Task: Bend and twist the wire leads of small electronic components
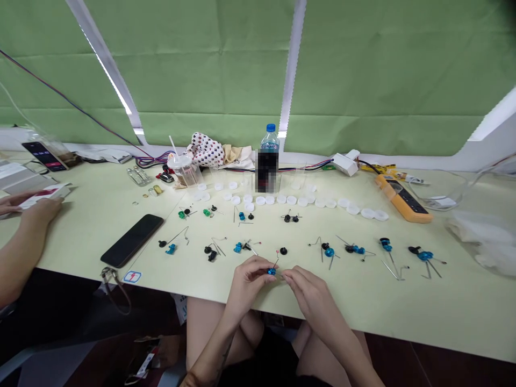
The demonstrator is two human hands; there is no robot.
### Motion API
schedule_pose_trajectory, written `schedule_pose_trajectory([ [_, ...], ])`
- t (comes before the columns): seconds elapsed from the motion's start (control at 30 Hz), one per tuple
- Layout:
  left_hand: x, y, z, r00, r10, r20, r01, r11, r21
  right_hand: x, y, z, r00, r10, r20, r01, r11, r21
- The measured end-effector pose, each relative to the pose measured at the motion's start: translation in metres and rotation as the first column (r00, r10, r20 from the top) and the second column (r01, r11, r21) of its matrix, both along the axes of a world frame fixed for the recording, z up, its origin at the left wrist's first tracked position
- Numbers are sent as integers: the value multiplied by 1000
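Near the table's front edge, my left hand [250, 278] pinches a small blue plastic part [271, 271] between thumb and fingers. A thin bent metal wire stands up from that part. My right hand [304, 287] is closed at its right side, fingertips together on what looks like the end of a thin metal rod [279, 276]. The fingertips hide most of the rod. Just beyond my hands lies a black round knob [283, 251]. Similar sets of blue and black parts with bent wires lie on both sides, such as one blue part [329, 252] to the right.
Several white round caps [292, 200] run across the table [403, 312]. Behind them stands a bottle [270, 141]; a plastic cup [185, 169] is further left. A phone [132, 240] lies left, an orange multimeter [404, 199] right. Another person's hand [42, 209] handles a white box at far left.
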State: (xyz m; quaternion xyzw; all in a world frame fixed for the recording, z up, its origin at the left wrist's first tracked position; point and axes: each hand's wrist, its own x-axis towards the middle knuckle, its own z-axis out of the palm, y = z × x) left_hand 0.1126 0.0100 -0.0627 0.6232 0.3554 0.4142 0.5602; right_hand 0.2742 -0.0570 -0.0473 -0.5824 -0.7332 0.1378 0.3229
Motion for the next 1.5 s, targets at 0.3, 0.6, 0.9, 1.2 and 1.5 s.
schedule_pose_trajectory([
  [0.3, 1, 1, -3, 995, 99, 24, -95, 983, -156, 14, 8, -18, 964, -127, 236, 97, 986, 133],
  [0.6, 2, 0, -4, 991, 117, 63, -103, 976, -191, 18, 14, -29, 876, -222, 429, 150, 969, 196],
  [0.9, 1, 0, -7, 990, 113, 82, -96, 978, -187, 9, 47, -24, 852, -361, 378, 349, 932, 104],
  [1.2, 0, -1, 0, 980, 136, 146, -97, 965, -243, 7, 56, -32, 876, -295, 382, 284, 955, 85],
  [1.5, -1, 1, -4, 960, 167, 224, -112, 964, -241, 8, 55, -34, 853, -336, 399, 328, 940, 90],
])
